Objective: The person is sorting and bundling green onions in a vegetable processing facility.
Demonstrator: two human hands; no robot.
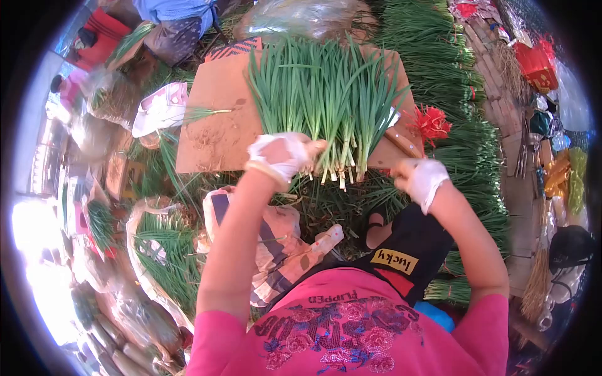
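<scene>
A spread of garlic chives (pixel 307 88) lies on the brown board (pixel 216 135), leaves pointing away and pale stalk ends at the near edge. My left hand (pixel 282 155), in a white fingerless covering, is at the lower left of the stalks, its fingers closed on some of their ends. At the board's right edge is my right hand (pixel 420 180), also partly wrapped in white. Its fingers are curled together just below the wooden knife handle (pixel 404 143); whether they hold anything is hidden. A clump of red ties (pixel 431 123) sits beyond the handle.
Stacked bundles of chives (pixel 439 81) line the right side. More chives (pixel 166 250) fill an open bag at the lower left. A patterned cloth (pixel 266 238) lies before the board, and a pink-white shoe (pixel 162 109) is at its left. Another person's blue clothing (pixel 179 11) shows at the top.
</scene>
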